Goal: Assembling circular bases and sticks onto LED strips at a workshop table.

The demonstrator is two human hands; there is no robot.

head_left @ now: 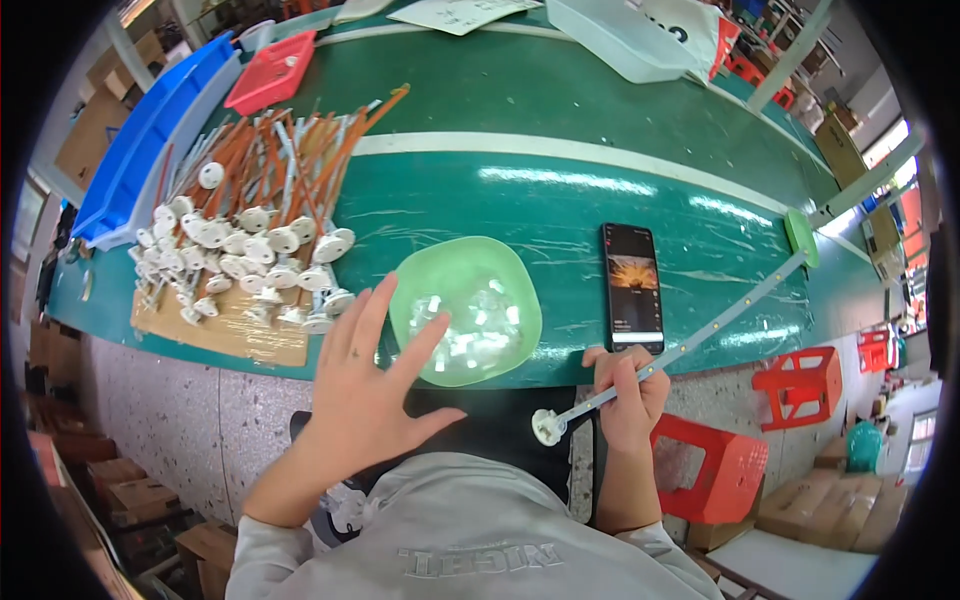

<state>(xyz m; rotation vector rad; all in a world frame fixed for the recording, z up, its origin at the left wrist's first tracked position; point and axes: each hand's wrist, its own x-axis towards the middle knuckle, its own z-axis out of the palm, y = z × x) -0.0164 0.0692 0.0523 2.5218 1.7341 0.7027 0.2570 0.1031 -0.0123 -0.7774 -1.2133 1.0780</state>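
My right hand is closed around a long, thin LED light strip dotted with small yellowish spots. At the strip's near end, over my lap, is a round white fitting. Its far end reaches up right to a small green dish at the table's edge. With fingers spread, my left hand hangs at the left rim of a light green bowl and holds nothing. Small clear and whitish pieces lie in that bowl. A lit phone lies just beyond my right hand.
Many similar strips with white round ends are heaped at the left, partly on cardboard. Behind them stand a blue bin and a red basket. A clear tray sits at the back. Red stools stand at the right.
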